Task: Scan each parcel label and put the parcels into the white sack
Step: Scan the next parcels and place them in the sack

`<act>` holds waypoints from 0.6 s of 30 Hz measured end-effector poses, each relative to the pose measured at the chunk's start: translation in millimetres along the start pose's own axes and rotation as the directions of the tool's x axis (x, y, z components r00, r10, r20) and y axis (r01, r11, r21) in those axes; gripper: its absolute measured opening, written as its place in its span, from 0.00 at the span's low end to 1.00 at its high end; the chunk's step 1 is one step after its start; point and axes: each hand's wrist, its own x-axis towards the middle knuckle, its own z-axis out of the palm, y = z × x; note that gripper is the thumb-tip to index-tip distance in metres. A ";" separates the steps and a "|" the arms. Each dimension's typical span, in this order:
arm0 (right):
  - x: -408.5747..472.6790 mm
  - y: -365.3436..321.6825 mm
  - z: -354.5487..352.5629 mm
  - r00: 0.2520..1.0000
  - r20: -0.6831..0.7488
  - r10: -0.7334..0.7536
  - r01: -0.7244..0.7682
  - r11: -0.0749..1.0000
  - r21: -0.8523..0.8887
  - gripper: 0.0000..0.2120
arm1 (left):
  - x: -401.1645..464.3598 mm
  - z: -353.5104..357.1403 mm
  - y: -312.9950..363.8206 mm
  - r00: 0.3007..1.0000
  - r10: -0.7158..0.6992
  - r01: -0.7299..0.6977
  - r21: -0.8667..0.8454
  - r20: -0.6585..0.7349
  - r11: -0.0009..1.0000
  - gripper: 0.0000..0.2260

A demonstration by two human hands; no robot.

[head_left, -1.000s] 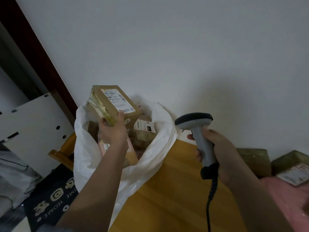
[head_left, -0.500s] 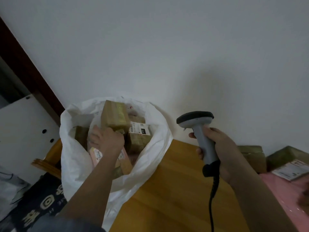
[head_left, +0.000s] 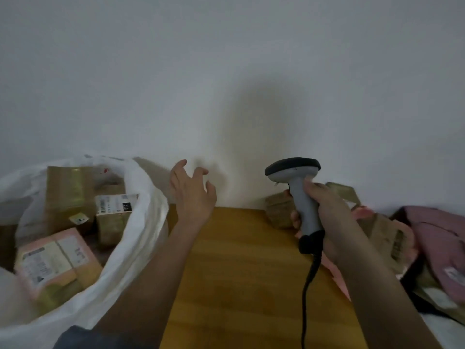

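Observation:
The white sack (head_left: 141,238) stands open at the left with several parcels inside: a tall brown box (head_left: 68,195), a labelled brown box (head_left: 113,212) and a pink-taped box (head_left: 52,260). My left hand (head_left: 192,192) hovers above the wooden table's far edge, just right of the sack, fingers spread and holding nothing. My right hand (head_left: 324,215) grips the grey handheld scanner (head_left: 297,185) upright, its black cable hanging down. A small brown parcel (head_left: 278,210) lies behind the scanner.
The wooden table (head_left: 246,273) runs up to a white wall. At the right lie more parcels: a brown one with a barcode (head_left: 390,238), a pink bag (head_left: 442,238) and a brown box by the wall (head_left: 344,192).
My left hand let go of the brown box inside the sack and drew out to the right, now open over the table. The view swung right; the scanner hand stayed put.

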 end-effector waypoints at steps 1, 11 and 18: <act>2.6 -4.8 -18.1 1.000 -0.028 -0.004 0.005 1.000 0.010 0.11 | -6.1 13.1 14.4 0.999 0.037 -0.037 -0.007 0.029 0.999 0.11; 59.4 -28.5 -207.8 0.969 -0.244 -0.049 0.034 0.997 -0.065 0.14 | -73.0 157.6 150.6 0.829 0.122 -0.108 -0.058 0.545 0.992 0.19; 115.5 -28.7 -266.7 0.931 -0.358 -0.075 0.080 0.997 -0.002 0.19 | -77.0 226.2 216.7 0.718 0.243 -0.224 -0.115 0.652 0.968 0.26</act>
